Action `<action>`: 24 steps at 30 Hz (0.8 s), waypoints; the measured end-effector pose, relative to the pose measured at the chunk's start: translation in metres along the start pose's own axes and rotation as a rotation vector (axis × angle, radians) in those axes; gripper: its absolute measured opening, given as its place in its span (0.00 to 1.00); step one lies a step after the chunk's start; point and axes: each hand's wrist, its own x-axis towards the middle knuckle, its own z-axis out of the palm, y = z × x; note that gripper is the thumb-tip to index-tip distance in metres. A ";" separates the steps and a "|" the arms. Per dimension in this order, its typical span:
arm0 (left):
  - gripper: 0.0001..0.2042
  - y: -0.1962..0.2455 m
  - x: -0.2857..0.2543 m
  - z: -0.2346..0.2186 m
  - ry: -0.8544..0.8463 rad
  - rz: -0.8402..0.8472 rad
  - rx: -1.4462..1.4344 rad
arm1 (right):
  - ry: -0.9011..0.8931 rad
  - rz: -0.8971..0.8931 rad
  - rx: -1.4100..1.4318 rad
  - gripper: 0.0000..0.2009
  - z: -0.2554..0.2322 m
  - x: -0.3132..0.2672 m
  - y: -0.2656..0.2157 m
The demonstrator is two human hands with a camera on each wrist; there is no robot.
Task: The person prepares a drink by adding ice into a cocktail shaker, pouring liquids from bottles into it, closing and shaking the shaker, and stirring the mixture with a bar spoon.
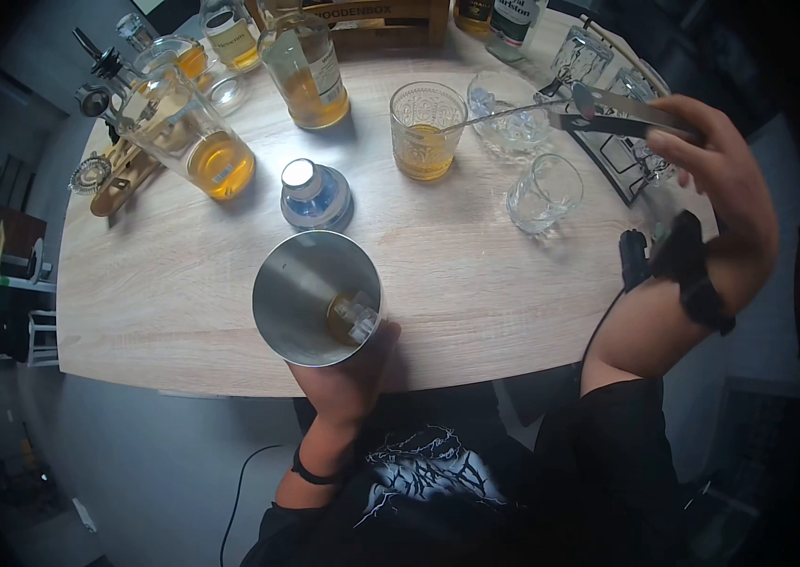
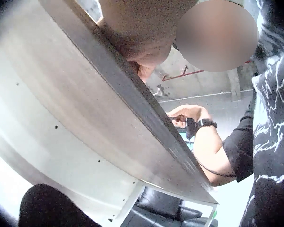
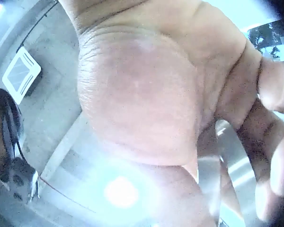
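Left hand [image 1: 348,378] clamps the steel shaker tin [image 1: 317,298], tilted mouth-up to show ice and amber liquid, while right hand [image 1: 726,189] pinches tongs [image 1: 622,115] over the counter [image 1: 476,283].

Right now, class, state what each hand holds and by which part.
The left hand grips the metal shaker tin around its lower body. The right hand pinches the metal tongs near their rear end.

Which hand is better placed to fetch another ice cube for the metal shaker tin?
Right. The right hand already grips the metal tongs near the ice bowl; the left hand is busy holding the shaker tin.
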 end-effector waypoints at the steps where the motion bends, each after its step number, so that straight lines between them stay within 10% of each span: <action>1: 0.26 0.001 0.000 0.001 0.020 -0.023 -0.042 | 0.003 0.000 -0.002 0.20 0.005 0.012 0.001; 24: 0.31 -0.011 -0.008 -0.002 -0.026 -0.044 -0.019 | -0.462 0.197 -0.065 0.30 0.085 0.121 0.049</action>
